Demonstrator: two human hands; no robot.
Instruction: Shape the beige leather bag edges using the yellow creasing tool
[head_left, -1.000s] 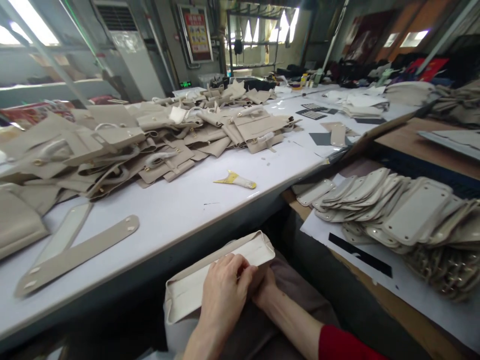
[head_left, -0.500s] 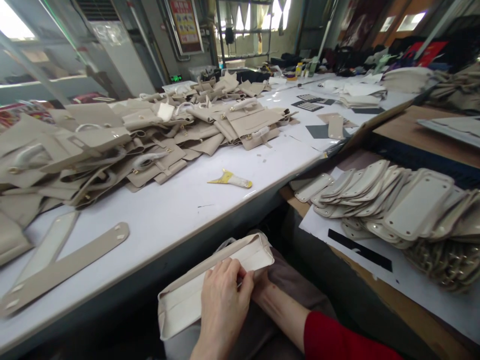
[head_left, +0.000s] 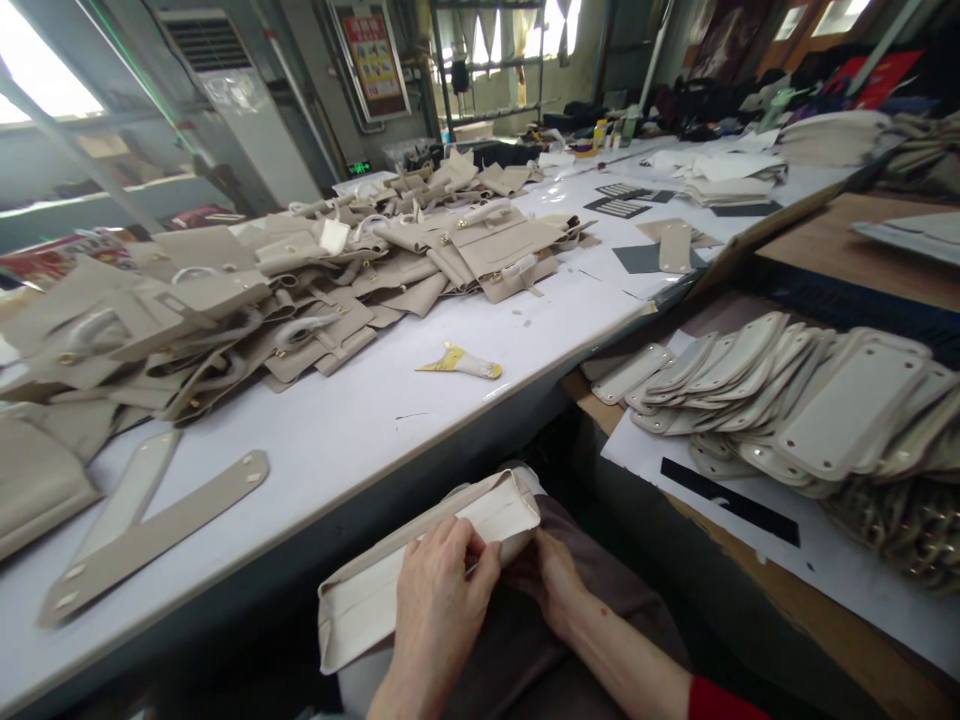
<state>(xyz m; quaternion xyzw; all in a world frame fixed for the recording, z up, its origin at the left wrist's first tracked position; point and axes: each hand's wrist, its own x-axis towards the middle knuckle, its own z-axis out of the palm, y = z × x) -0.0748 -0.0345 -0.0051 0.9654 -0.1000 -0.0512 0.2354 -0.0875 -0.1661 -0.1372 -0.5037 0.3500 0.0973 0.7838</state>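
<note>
A boxy beige bag [head_left: 360,612] lies tilted across my lap, below the table edge, its long pale narrow face turned up. My left hand [head_left: 441,585] presses over the middle of that face, fingers bent over it and thumb pinching its near edge. At the bag's right end, my right hand [head_left: 553,582] has its fingers curled under the near side, gripping the edge there. Its fingertips are partly hidden behind the bag.
Beige bag pieces [head_left: 480,245] are heaped along the white table [head_left: 352,440]. A yellow-tipped tool or tube [head_left: 461,362] lies nearer, and two long strips [head_left: 165,535] lie at left. Stacked rounded panels [head_left: 847,400] with holes and a black strip [head_left: 729,500] are to my right.
My right hand has come further out from under the bag, to the right, and more of it shows. My left hand keeps its hold; the bag has barely shifted.
</note>
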